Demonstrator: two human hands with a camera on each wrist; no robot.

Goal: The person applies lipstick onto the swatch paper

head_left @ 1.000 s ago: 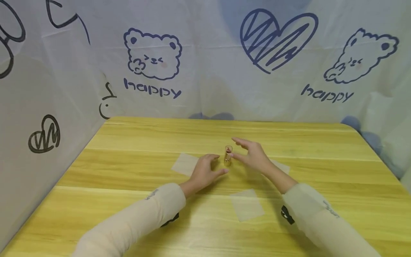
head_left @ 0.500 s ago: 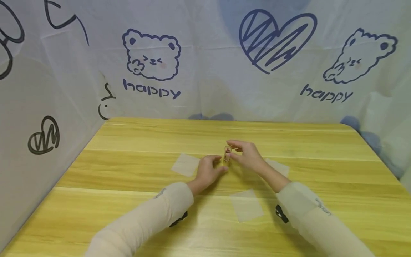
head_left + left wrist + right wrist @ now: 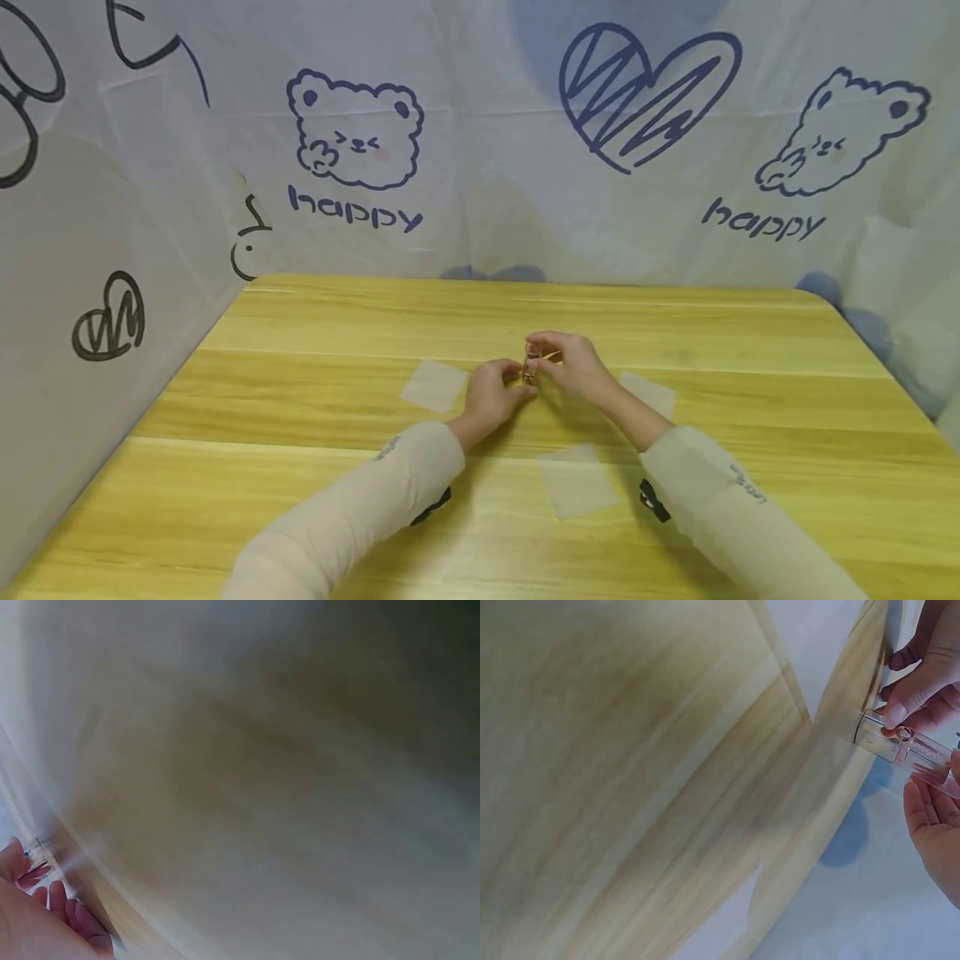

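A small lipstick point(image 3: 531, 372) with a gold base and a clear cap stands upright on the wooden table point(image 3: 337, 317), between the two hands. My left hand point(image 3: 491, 393) grips its lower part, the thumb pressed against the base in the right wrist view. Higher up, my right hand point(image 3: 576, 364) pinches the clear cap between thumb and fingers. In the right wrist view the lipstick point(image 3: 909, 750) lies slanted across the right edge, its cap end partly covered by fingers. The left wrist view is mostly blurred; fingers and a bit of the lipstick point(image 3: 35, 874) appear at lower left.
Three pale translucent squares lie on the table: one left of the hands point(image 3: 433, 385), one partly behind the right forearm point(image 3: 651, 393), one in front point(image 3: 577, 481). A white cloth with drawings point(image 3: 495, 192) hangs behind the table and along its left.
My left hand has moved slightly right and taken hold of the lipstick's lower part. My right hand has come down and left, its fingers closing on the cap. The lipstick stands in about the same spot.
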